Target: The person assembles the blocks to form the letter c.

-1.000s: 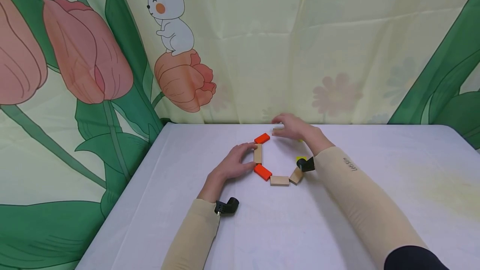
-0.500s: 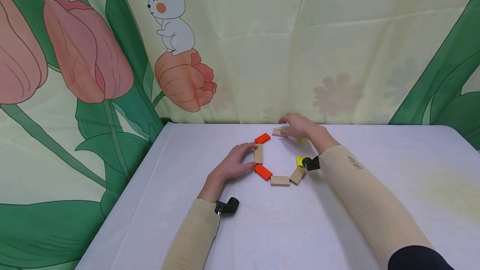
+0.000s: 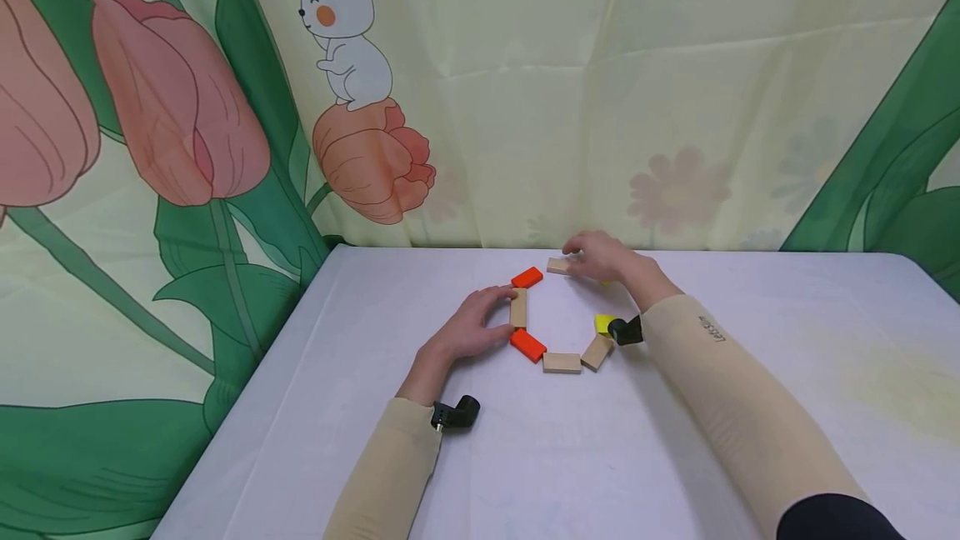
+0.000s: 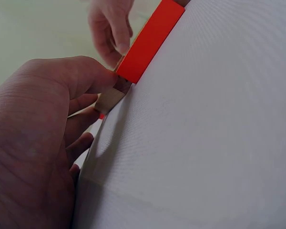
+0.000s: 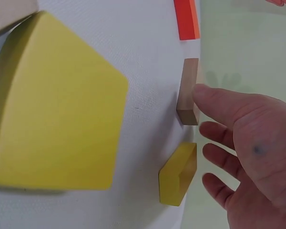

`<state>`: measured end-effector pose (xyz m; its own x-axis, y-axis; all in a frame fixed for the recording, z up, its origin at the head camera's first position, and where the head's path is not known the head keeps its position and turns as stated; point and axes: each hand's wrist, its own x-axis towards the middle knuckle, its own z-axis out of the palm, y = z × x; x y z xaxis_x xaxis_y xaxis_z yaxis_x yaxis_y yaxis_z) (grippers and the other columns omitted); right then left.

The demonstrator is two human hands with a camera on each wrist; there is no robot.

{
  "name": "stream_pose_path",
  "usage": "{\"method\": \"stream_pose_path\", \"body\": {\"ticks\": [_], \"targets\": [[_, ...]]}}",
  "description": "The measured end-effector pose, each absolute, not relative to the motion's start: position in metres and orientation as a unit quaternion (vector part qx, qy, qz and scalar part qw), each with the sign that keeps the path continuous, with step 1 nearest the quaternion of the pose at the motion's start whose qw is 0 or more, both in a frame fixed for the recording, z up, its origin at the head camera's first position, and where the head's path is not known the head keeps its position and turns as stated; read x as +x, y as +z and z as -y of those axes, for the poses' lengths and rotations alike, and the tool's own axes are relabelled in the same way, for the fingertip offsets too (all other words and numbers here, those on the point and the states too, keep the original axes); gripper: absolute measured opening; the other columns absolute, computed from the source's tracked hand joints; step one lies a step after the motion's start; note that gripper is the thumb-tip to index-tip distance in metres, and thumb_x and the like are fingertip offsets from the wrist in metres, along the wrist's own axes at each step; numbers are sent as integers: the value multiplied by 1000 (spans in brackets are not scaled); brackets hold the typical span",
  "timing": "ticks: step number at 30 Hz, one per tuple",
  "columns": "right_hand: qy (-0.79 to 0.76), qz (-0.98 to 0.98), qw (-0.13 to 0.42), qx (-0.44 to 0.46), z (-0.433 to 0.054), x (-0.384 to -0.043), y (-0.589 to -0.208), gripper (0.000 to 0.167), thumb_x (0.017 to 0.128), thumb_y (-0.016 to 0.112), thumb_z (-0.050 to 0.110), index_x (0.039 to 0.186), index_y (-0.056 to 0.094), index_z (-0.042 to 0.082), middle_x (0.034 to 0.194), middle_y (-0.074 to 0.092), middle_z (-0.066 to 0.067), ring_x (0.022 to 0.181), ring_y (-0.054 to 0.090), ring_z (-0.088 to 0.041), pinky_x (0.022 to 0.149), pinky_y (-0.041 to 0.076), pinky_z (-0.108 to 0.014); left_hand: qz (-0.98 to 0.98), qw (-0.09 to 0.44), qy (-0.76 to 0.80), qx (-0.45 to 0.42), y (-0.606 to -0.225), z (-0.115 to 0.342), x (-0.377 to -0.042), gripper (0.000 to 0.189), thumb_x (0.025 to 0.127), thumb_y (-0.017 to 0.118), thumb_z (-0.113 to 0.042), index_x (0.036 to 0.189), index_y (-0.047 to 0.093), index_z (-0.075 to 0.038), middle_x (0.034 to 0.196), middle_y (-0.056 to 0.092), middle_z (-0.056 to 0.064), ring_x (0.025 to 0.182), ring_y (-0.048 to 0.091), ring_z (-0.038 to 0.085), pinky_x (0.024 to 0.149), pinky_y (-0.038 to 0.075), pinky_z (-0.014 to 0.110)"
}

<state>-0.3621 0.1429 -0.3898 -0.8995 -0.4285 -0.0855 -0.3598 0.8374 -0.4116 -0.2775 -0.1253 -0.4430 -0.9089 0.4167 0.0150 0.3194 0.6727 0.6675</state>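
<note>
- Far wood block (image 3: 557,266): lies on the white table (image 3: 862,373), near its back edge; gap between it and the far red block (image 3: 527,277) to its left.
- Right hand (image 3: 606,258): thumb at the right end of the far wood block; forefinger contact not shown, so cannot tell whether the block is gripped; other fingers loosely bent, near the far yellow block (image 5: 178,176).
- Left wood block (image 3: 519,308): at the left of an open ring of blocks; far red block at its far end, near red block (image 3: 528,346) at its near end.
- Left hand (image 3: 471,323): thumb and forefinger curved to the left wood block, holding it between them; thumb also close against the near red block.
- Near wood block (image 3: 562,363): closest to the person; corners meet the near red block and the slanted wood block (image 3: 597,352).
- Near yellow block (image 3: 602,323): beyond the slanted wood block; partly hidden by the right wrist camera (image 3: 626,329).
- Backdrop (image 3: 525,107): pale cloth printed with tulips and a rabbit.
</note>
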Motion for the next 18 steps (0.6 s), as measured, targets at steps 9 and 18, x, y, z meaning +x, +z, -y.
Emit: {"method": "stream_pose_path", "body": {"ticks": [9, 18], "targets": [[-180, -958, 86, -204, -142, -358, -390, 35, 97, 64, 12, 129, 63, -2, 127, 59, -20, 112, 51, -36, 102, 43, -51, -912, 73, 352, 199, -442, 125, -277, 55, 93, 68, -24, 145, 52, -20, 154, 44, 3, 143, 34, 25, 114, 33, 49], [-175, -959, 83, -207, -141, -356, -389, 32, 96, 67, 12, 126, 66, 0, 121, 61, -18, 107, 51, -35, 99, 44, -51, -910, 74, 356, 199, -440, 125, -277, 54, 93, 68, -24, 144, 53, -19, 153, 44, 4, 143, 35, 25, 114, 33, 49]]}}
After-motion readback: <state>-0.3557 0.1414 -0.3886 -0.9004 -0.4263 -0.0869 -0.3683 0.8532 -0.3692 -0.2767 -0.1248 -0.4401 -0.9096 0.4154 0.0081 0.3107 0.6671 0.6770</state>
